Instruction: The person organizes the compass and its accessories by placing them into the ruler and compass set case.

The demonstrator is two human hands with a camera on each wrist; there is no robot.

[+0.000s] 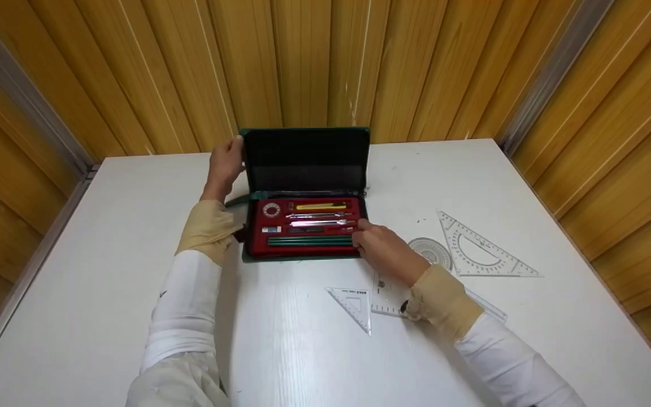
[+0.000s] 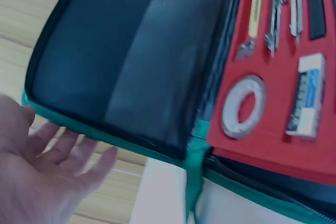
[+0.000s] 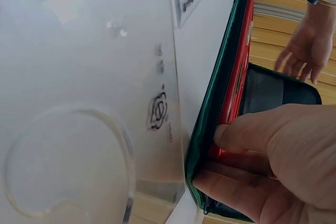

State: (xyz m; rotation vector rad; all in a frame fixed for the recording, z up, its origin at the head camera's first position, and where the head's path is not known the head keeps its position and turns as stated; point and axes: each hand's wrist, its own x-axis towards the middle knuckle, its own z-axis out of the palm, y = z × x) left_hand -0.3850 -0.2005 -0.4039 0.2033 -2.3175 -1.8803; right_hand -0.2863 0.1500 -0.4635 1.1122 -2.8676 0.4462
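Touching lid: my left hand, fingers loosely spread at its edge
Pinching red tray: my right hand, at its right edge
Case: open on the white table, lid raised

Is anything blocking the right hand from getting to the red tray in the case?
No, nothing visible is in the way: the right hand touches the red tray, thumb on its edge. The small clear triangle lies outside the case.
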